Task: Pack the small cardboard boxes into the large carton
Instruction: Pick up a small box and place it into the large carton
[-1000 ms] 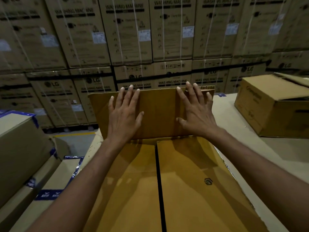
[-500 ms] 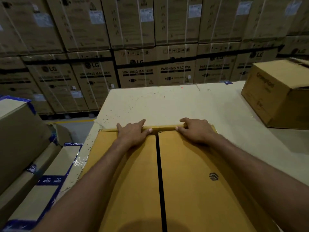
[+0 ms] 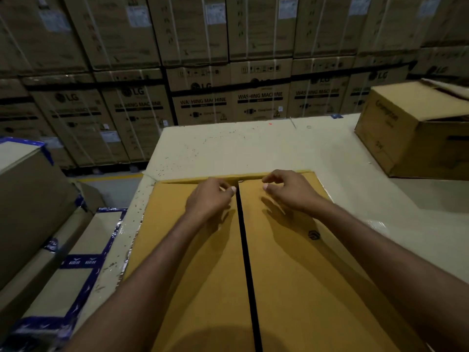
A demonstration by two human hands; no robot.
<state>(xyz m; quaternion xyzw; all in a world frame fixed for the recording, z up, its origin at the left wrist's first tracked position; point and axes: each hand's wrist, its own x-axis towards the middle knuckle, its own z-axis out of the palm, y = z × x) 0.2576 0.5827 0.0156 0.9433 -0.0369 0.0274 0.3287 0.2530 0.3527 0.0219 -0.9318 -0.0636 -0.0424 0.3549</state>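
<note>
The large yellow-brown carton (image 3: 203, 262) lies on the table right in front of me. Its two top flaps are folded down and meet at a dark seam (image 3: 245, 250) along the middle. My left hand (image 3: 209, 198) rests on the left flap near the far edge, fingers curled in against the thumb beside the seam, nothing visible in them. My right hand (image 3: 291, 190) hovers a little above the right flap and casts a shadow on it, its fingers loosely bent and apart. The carton's inside is hidden, and no small boxes show.
The pale table (image 3: 253, 146) stretches beyond the carton. A brown carton with a loose lid (image 3: 416, 138) stands at its far right. Boxes with blue tape (image 3: 63, 262) are stacked low on the left. A wall of washing machine cartons (image 3: 228, 72) fills the background.
The far flap, upright under both palms a second ago, has been pushed down flat. Both hands then drew back from the far edge and curled their fingers, the right one lifting off.
</note>
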